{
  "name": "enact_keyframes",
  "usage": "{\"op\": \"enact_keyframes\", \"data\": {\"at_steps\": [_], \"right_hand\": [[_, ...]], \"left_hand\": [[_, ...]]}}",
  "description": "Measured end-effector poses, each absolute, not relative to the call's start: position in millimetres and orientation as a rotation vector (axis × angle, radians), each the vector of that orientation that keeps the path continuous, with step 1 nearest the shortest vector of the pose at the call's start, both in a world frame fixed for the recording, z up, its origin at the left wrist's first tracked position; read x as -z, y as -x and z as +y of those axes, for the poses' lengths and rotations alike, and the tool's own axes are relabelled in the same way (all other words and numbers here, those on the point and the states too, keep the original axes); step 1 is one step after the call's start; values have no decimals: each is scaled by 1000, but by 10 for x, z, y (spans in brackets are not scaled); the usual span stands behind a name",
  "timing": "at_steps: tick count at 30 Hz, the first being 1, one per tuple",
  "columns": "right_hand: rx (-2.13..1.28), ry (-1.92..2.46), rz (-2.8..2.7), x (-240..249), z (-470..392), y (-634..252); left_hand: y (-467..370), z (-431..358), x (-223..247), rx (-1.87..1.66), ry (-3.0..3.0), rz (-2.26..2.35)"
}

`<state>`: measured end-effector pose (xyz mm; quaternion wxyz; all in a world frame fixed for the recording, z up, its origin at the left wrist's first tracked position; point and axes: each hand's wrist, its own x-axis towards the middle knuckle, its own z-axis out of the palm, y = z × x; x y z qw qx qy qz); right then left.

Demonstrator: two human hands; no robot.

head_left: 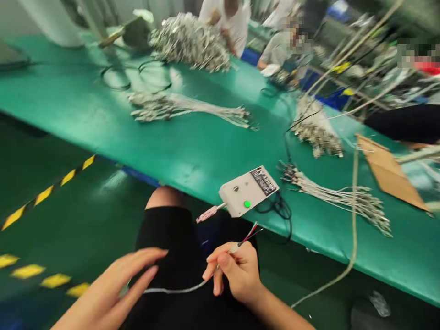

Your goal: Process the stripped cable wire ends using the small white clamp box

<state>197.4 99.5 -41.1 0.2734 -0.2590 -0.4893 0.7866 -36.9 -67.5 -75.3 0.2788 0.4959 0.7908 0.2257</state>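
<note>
Green bench (192, 151), right hand (237, 272) pinching thin grey cable (178, 289)

Blur, cropped edges and covered spots from my head view

My left hand (113, 286) is smeared by motion and its wrist runs off the bottom edge, so I cannot tell whether its fingers (151, 256) touch the thin grey cable (178, 289); the cable's left end vanishes behind that hand. My right hand (237, 275) covers the stretch of cable it pinches, and the coloured wire tips (252, 229) are too small to count. The label (264, 181) on the white tester box (248, 190) is unreadable. The far cable bundle (190, 41) is a blurred mass. The co-workers (227, 18) beyond the tabletop (192, 151) are cut off at the top edge.
</note>
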Motion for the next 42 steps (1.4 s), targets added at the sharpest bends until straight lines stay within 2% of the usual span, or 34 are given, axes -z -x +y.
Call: {"op": "enact_keyframes", "data": {"at_steps": [4, 8, 14, 20, 26, 29, 34, 42], "right_hand": [[-2183, 729, -1542, 393, 1073, -2030], [-2103, 680, -1810, 366, 1212, -1987], [-2130, 590, -1940, 475, 1292, -1897], [-1982, 693, -1948, 566, 1269, -1762], [-1990, 727, -1949, 561, 1256, -1592], [-2009, 713, -2004, 503, 1264, -1562], [-1568, 860, -2107, 260, 1335, -1643], [-1890, 1074, -1678, 151, 1404, -1546]], "left_hand": [[131, -143, 11, -1022, -1212, 1894], [-174, 324, -273, -1232, -1080, 1559], [-385, 413, -142, -1334, -899, 1469], [-285, 392, -85, -1415, -769, 1541], [-251, 310, 82, -1417, -365, 1209], [-226, 279, 139, -1475, -303, 1185], [-200, 261, 158, -1557, -367, 1326], [-307, 331, 230, -1617, -407, 1122]]}}
